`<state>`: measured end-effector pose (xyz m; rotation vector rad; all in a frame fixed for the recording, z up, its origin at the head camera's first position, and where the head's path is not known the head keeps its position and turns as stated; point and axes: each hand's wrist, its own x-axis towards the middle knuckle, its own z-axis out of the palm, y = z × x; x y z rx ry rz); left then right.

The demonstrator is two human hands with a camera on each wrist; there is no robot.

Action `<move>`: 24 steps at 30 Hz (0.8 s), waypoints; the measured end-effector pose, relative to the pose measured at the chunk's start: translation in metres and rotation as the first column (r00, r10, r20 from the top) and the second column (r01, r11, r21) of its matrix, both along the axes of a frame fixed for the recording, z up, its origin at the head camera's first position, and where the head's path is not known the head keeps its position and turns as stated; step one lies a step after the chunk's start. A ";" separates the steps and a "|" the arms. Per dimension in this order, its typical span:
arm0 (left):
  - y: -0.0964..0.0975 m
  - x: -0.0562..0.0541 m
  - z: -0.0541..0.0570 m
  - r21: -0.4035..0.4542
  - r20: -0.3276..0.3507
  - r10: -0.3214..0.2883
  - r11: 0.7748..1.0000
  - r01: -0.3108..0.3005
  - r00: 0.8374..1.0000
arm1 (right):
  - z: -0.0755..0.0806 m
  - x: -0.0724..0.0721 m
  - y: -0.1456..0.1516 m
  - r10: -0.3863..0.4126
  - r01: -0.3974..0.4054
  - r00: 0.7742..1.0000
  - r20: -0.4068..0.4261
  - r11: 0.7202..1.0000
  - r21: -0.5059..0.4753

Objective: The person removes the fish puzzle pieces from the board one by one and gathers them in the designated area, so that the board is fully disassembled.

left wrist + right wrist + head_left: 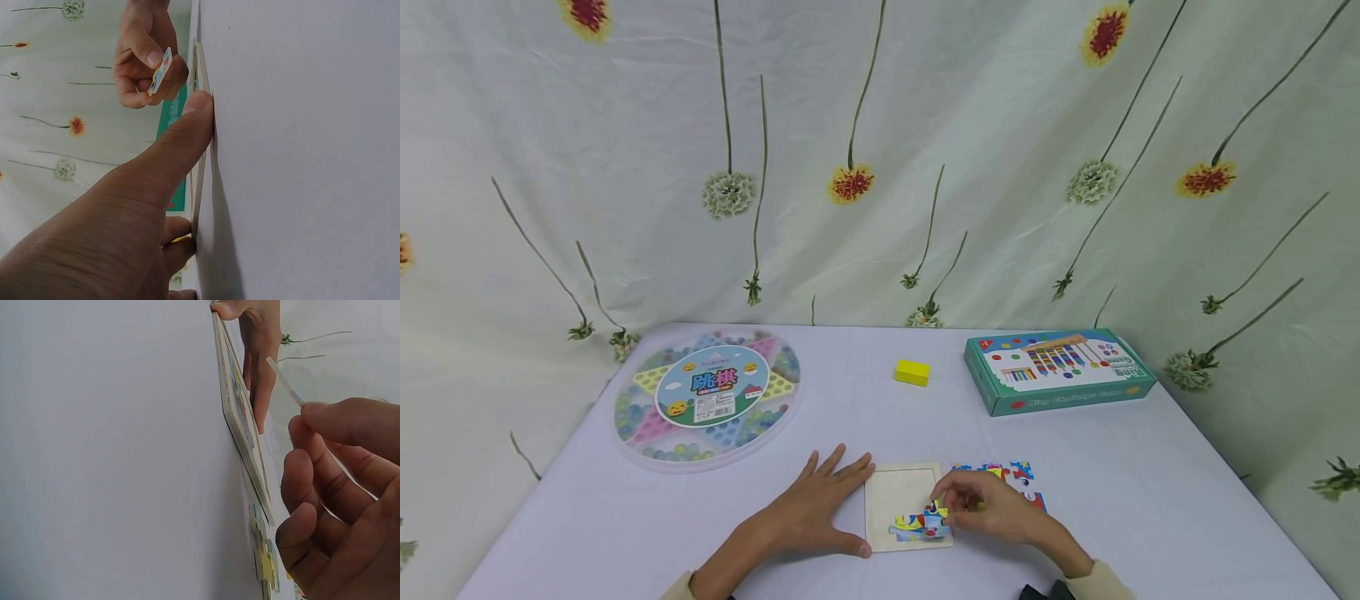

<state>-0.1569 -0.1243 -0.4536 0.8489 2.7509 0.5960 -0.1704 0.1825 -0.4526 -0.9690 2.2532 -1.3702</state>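
Note:
A square wooden puzzle board (891, 492) lies on the white table, with several joined pieces (904, 527) in its lower part. My left hand (816, 512) spreads its fingers along the board's left side, thumb and fingertips at the edge. Between thumb and fingertips, my right hand (996, 507) pinches a thin colourful puzzle piece (161, 72). In the right wrist view that piece (285, 381) is tilted and raised above the board. Loose puzzle pieces (1022, 472) lie just right of the board, partly hidden by the right hand.
Behind on the left is a round Chinese checkers set (711, 387) with marbles under a clear cover. A yellow block (912, 372) sits at the back middle. To its right lies a green game box (1060, 371). A flowered cloth (880, 167) hangs behind the table.

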 end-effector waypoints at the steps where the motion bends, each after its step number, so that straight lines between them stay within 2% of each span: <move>1: 0.000 0.000 0.000 -0.001 -0.001 -0.001 1.000 0.001 1.000 | 0.000 0.000 0.002 -0.001 0.001 1.000 -0.001 1.000 0.003; 13: 0.000 0.000 0.000 0.003 0.003 -0.003 1.000 0.003 1.000 | 0.003 0.004 0.019 -0.004 0.004 0.998 0.057 1.000 0.014; 24: 0.001 0.000 0.000 -0.004 0.013 0.001 1.000 -0.001 1.000 | 0.003 0.006 0.034 -0.052 0.046 0.994 0.097 0.997 0.063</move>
